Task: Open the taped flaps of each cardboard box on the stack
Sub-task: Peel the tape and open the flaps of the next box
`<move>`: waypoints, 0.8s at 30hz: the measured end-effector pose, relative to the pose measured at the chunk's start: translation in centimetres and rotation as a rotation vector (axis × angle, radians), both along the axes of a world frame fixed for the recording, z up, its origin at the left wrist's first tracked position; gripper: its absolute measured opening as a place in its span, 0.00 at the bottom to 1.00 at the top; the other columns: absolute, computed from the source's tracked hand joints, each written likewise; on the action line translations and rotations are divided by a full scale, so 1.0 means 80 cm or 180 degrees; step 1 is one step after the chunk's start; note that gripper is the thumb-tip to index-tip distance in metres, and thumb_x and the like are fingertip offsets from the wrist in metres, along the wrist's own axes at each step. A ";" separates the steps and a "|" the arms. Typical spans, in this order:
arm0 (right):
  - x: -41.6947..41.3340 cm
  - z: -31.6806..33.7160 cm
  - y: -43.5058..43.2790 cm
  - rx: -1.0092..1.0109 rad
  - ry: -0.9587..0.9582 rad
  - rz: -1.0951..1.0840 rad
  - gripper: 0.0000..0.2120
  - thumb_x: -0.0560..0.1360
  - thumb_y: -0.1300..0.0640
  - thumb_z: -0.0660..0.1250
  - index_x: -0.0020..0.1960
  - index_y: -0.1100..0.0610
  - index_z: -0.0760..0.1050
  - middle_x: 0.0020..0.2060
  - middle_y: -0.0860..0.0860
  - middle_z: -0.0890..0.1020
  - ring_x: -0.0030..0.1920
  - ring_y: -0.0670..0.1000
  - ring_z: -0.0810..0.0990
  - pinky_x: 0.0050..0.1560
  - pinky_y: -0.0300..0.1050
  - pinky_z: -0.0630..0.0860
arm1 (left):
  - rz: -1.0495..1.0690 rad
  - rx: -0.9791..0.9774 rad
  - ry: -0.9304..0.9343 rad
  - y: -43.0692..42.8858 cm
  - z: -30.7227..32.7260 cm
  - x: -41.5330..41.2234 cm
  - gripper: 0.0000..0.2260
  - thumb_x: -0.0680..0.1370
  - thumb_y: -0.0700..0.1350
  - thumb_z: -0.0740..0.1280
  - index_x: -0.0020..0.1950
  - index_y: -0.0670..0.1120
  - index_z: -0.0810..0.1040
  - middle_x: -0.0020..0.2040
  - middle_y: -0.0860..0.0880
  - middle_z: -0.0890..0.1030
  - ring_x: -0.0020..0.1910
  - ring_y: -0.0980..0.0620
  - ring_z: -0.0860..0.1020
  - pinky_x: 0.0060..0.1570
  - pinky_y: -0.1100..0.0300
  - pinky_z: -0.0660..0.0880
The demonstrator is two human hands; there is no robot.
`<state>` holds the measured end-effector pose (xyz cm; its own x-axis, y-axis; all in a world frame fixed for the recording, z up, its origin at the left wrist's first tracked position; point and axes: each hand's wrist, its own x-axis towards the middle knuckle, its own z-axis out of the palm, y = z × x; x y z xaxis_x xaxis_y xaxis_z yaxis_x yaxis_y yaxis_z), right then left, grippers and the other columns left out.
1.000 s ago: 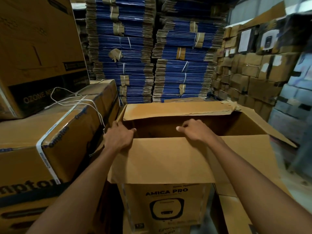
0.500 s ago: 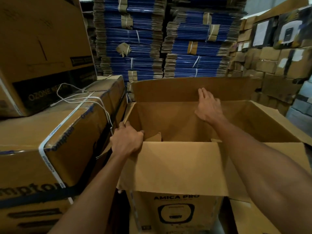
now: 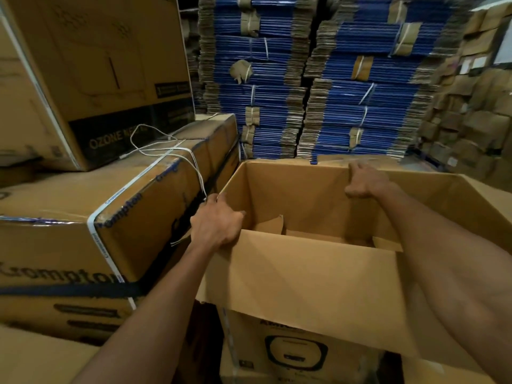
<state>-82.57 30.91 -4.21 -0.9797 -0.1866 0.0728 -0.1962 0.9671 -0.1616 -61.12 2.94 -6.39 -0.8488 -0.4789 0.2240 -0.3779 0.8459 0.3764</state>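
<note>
One open brown corrugated cardboard box [image 3: 291,195], top of its stack and directly in front of the person, sits on a printed brown carton [image 3: 293,353]. Its near flap [image 3: 304,286] hangs out toward the person, its right flap [image 3: 476,200] is splayed outward, and its far flap [image 3: 368,158] is pushed back behind the far rim. Any left flap is hidden behind the hand and the neighbouring carton. Inside, only loose cardboard pieces [image 3: 274,225] show at the bottom. The left hand [image 3: 216,228] is at the box's near-left corner with its fingers curled over the left rim, gripping it. The right hand [image 3: 365,181] is at the box's far rim, fingers hooked over the edge and thumb against the inner wall, holding that wall. Left of the box, touching or nearly touching it, is a brown Crompton carton bound with white strapping [image 3: 83,217], with a larger brown Ozone carton [image 3: 97,65] stacked on it. Behind the box are tall bundles of flattened blue cartons [image 3: 360,92]. Handling, by judgement: the box looks nearly empty and so light, liable to slide on the carton beneath if tugged. The walls are stiff at the corner folds, while the flaps are floppy and prone to tearing along their creases. The best hold is on the rims close to the corners, not on the flap edges.
</note>
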 end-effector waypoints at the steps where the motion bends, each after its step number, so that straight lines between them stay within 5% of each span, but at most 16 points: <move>1: 0.012 0.000 -0.001 0.0042 0.0170 0.0034 0.37 0.74 0.52 0.71 0.78 0.54 0.60 0.76 0.57 0.65 0.76 0.60 0.63 0.74 0.63 0.64 | 0.0010 -0.0011 -0.0005 0.001 0.001 0.000 0.29 0.80 0.60 0.63 0.78 0.47 0.65 0.76 0.45 0.69 0.71 0.41 0.71 0.67 0.40 0.70; 4: 0.059 0.002 -0.011 -0.0381 0.0419 0.0144 0.29 0.76 0.56 0.69 0.75 0.55 0.67 0.69 0.57 0.74 0.68 0.59 0.73 0.69 0.60 0.72 | 0.0063 -0.0047 0.0019 0.003 0.002 -0.001 0.28 0.80 0.60 0.63 0.76 0.47 0.68 0.73 0.44 0.72 0.68 0.41 0.73 0.64 0.42 0.71; 7: 0.135 0.012 -0.016 -0.1038 0.0236 0.0281 0.07 0.79 0.57 0.68 0.54 0.56 0.82 0.47 0.52 0.85 0.48 0.53 0.83 0.50 0.53 0.82 | 0.0093 -0.0065 0.0271 0.003 -0.004 0.003 0.24 0.80 0.60 0.63 0.71 0.47 0.72 0.66 0.44 0.77 0.61 0.41 0.77 0.60 0.43 0.73; 12: 0.269 -0.029 0.012 -0.1396 0.1546 0.0332 0.08 0.81 0.57 0.65 0.56 0.54 0.82 0.46 0.50 0.85 0.42 0.48 0.80 0.48 0.43 0.76 | -0.0114 0.0130 0.1519 -0.003 -0.040 0.019 0.20 0.83 0.56 0.57 0.61 0.44 0.80 0.63 0.42 0.80 0.58 0.43 0.76 0.63 0.42 0.72; 16: 0.307 -0.104 0.051 -0.1239 0.2232 0.0119 0.11 0.83 0.55 0.62 0.61 0.56 0.80 0.59 0.54 0.83 0.62 0.56 0.79 0.69 0.54 0.64 | -0.0671 0.0310 0.1937 -0.006 -0.089 0.039 0.25 0.85 0.59 0.51 0.76 0.47 0.68 0.78 0.45 0.65 0.78 0.44 0.60 0.76 0.43 0.54; 18: 0.316 -0.132 0.073 -0.1056 0.2155 -0.0232 0.19 0.85 0.49 0.59 0.74 0.52 0.71 0.76 0.55 0.69 0.78 0.56 0.63 0.78 0.56 0.50 | -0.0777 0.0624 0.2048 -0.005 -0.111 0.054 0.28 0.85 0.60 0.51 0.82 0.49 0.56 0.83 0.48 0.54 0.82 0.49 0.51 0.78 0.46 0.48; 20: 0.326 -0.156 0.099 -0.1128 0.2079 -0.0625 0.26 0.85 0.43 0.55 0.81 0.46 0.58 0.82 0.53 0.54 0.82 0.54 0.49 0.80 0.56 0.42 | -0.0732 0.1346 0.2091 -0.003 -0.133 0.072 0.33 0.83 0.63 0.54 0.84 0.51 0.47 0.84 0.51 0.49 0.82 0.51 0.49 0.78 0.49 0.49; 22: 0.338 -0.177 0.126 -0.1634 0.2142 -0.1036 0.28 0.85 0.42 0.55 0.82 0.44 0.53 0.83 0.52 0.50 0.82 0.52 0.46 0.79 0.55 0.41 | -0.0481 0.1930 0.2177 -0.002 -0.158 0.090 0.35 0.82 0.66 0.56 0.83 0.51 0.50 0.83 0.50 0.53 0.81 0.50 0.54 0.76 0.50 0.54; 24: 0.344 -0.201 0.153 -0.2696 0.2190 -0.1552 0.26 0.85 0.44 0.56 0.81 0.44 0.55 0.82 0.51 0.56 0.81 0.53 0.54 0.79 0.56 0.51 | -0.0234 0.2160 0.2356 -0.001 -0.183 0.104 0.25 0.83 0.63 0.56 0.78 0.56 0.63 0.78 0.54 0.63 0.76 0.53 0.64 0.74 0.52 0.63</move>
